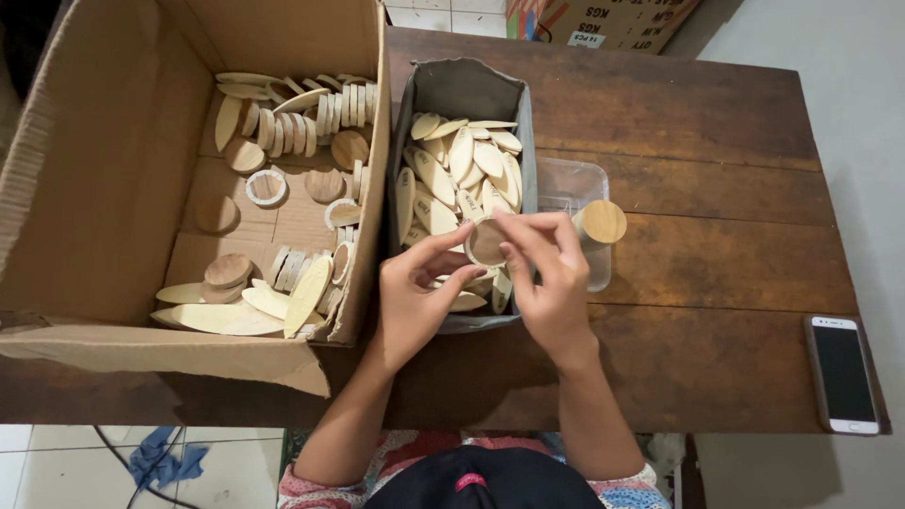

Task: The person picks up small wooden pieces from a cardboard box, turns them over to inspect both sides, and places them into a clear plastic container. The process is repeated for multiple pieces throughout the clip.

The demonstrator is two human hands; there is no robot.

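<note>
While both hands meet over the grey box [462,90], the round wooden disc [486,243] sits pinched between them: right grip [547,273] at 3 o'clock, left grip [415,297] at 8 o'clock.

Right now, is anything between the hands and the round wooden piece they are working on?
Nothing visible. The left hand and right hand both hold the round wooden piece directly, above the grey box of oval wooden pieces.

Both bare forearms reach forward; the left hand [417,292] and right hand [550,275] meet, fingertips pinched together.
</note>
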